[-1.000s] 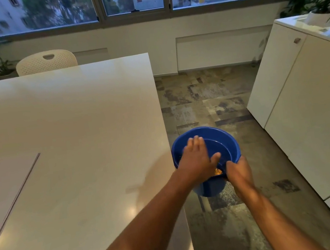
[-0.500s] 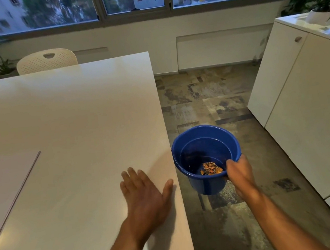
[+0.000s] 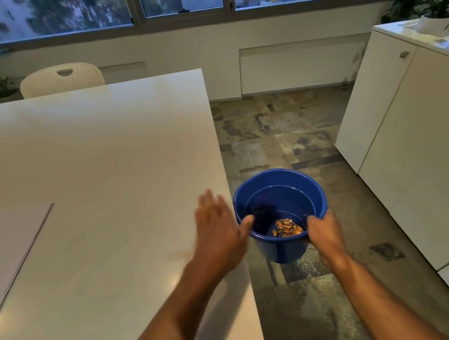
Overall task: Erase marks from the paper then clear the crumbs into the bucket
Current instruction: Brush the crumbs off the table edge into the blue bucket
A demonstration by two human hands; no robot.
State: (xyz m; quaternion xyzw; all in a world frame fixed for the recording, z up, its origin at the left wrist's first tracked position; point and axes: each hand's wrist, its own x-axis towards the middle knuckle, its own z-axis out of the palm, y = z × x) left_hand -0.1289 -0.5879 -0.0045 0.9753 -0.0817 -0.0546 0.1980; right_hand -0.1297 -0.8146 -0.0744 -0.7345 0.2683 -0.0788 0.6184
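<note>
A blue bucket (image 3: 278,188) hangs just off the right edge of the white table (image 3: 91,162), its rim about level with the tabletop. My right hand (image 3: 324,231) grips the bucket's near rim. A small heap of orange and dark crumbs (image 3: 286,227) lies on the bucket's bottom. My left hand (image 3: 218,226) is flat and open at the table's right edge, blurred by motion, with its thumb reaching over the bucket's left rim. A pale sheet of paper (image 3: 6,250) lies on the table at the far left.
White cabinets (image 3: 416,148) stand to the right across a strip of patterned stone floor (image 3: 283,135). Two cream chairs (image 3: 62,79) sit behind the table's far edge. Potted plants stand at the back left and on the cabinet top, under a row of windows.
My left hand went from inside the bucket back onto the table, then swept right along the surface to the edge beside the bucket. My right hand kept its hold on the rim.
</note>
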